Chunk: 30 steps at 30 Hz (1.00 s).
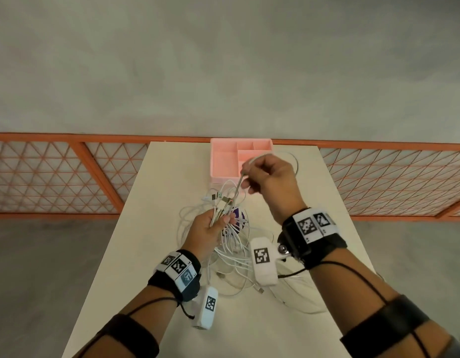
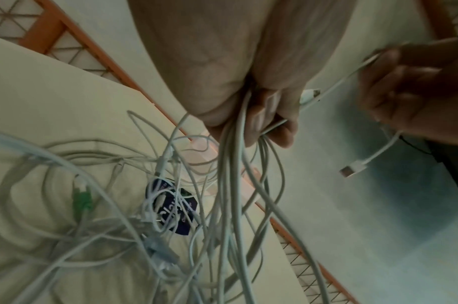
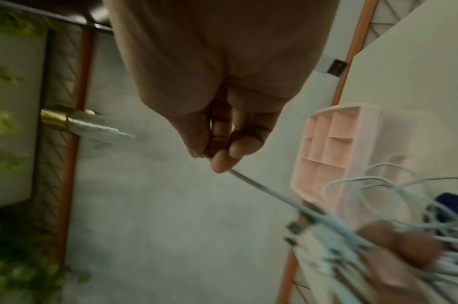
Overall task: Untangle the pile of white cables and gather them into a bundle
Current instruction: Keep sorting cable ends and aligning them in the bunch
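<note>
On a pale table (image 1: 146, 228), a tangle of white cables (image 1: 234, 259) lies mid-table, bare room left and near. The left hand (image 1: 205, 231) grips several cables upright. The right hand (image 1: 267, 174) pinches one cable (image 1: 238, 186), slanting far-right toward a pink tray (image 1: 223, 161) at the far edge.

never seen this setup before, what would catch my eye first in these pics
First, the two hands raised over the table: the left hand grips a bunch of white cables with their plugs sticking up, while the right hand pinches a single cable drawn taut from that bunch. Below them a loose tangle of cables sprawls across the table's middle around a purple tag, and a pink compartment tray sits at the far edge.
</note>
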Each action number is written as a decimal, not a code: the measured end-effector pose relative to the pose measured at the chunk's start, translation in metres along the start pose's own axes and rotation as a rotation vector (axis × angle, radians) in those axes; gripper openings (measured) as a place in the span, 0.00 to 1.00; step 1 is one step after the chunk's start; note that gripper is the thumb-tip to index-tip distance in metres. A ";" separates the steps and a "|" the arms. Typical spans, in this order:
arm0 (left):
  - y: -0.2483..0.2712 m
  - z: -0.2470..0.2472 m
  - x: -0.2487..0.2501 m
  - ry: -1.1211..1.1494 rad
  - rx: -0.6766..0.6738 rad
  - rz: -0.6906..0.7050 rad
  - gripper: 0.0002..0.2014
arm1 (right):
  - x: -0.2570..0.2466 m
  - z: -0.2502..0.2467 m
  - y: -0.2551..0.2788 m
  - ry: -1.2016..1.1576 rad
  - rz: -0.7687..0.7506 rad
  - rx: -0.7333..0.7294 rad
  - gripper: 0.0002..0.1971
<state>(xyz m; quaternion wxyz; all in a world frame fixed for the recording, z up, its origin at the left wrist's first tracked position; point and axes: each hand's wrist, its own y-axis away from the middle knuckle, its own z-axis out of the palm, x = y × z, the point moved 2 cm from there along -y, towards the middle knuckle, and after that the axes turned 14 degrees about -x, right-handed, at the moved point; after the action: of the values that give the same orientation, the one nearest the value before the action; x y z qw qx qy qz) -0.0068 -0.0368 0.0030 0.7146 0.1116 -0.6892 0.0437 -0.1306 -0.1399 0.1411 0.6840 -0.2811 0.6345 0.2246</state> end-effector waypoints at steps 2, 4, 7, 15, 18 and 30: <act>0.001 -0.005 -0.003 -0.037 0.012 -0.003 0.07 | -0.023 -0.004 -0.004 -0.081 -0.095 0.054 0.05; 0.004 -0.011 -0.008 -0.100 0.031 -0.028 0.08 | -0.050 -0.014 -0.009 -0.198 -0.203 0.115 0.06; 0.010 -0.020 -0.020 -0.208 0.044 -0.058 0.08 | -0.088 -0.037 -0.012 -0.313 -0.338 0.194 0.08; 0.004 -0.022 -0.011 -0.046 0.144 -0.069 0.08 | -0.065 -0.081 -0.012 -0.498 -0.237 0.314 0.02; 0.001 -0.015 0.005 0.016 0.108 -0.019 0.08 | -0.018 -0.070 -0.006 -0.468 -0.029 0.230 0.02; -0.004 0.001 0.034 0.069 0.067 0.056 0.06 | 0.081 0.011 0.022 -0.113 0.374 -0.039 0.15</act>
<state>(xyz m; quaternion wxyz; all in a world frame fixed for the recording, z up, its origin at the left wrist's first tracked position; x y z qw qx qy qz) -0.0058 -0.0439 0.0365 0.7325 0.1146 -0.6649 0.0907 -0.1298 -0.1200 0.0589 0.6594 -0.1582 0.6318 0.3755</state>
